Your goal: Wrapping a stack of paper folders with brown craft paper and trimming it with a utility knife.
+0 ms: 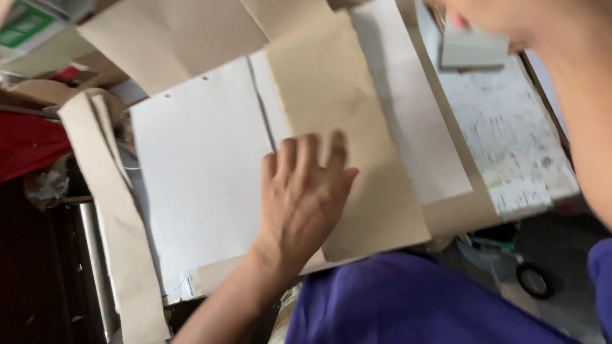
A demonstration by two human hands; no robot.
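Where the near edge of the worktable (pixel 465 213) is met by a purple sleeve (pixel 408 306), the left hand (pixel 303 197) is laid flat, palm down, with its fingers spread slightly; nothing is gripped in it. Its fingertips are pressed on the near part of a brown paper sheet (pixel 347 121), and its heel rests on a large white sheet (pixel 204 165) beside it. The brown paper sheet is seen as a long, dull tan strip, slightly creased, with a rough upper edge; it is laid lengthwise from the near edge towards the far edge, on top of the white sheets. Just left of it, a dark seam is seen between two white pieces, and two small punched holes are seen near the far corner of the large white sheet. A second white sheet (pixel 414 127) is laid just right of the brown strip.

At the left edge, a long brown paper strip (pixel 121 242) is draped over the side, near a red cloth (pixel 29 143). Towards the right edge, a white board with small print (pixel 510 140) is seen. At the far edge, another brown sheet (pixel 172 35) is overlapped onto the white one. At the far right corner, the right hand (pixel 478 16) is only partly in view above a small grey block (pixel 472 48); whether it is clamped on the block cannot be told.
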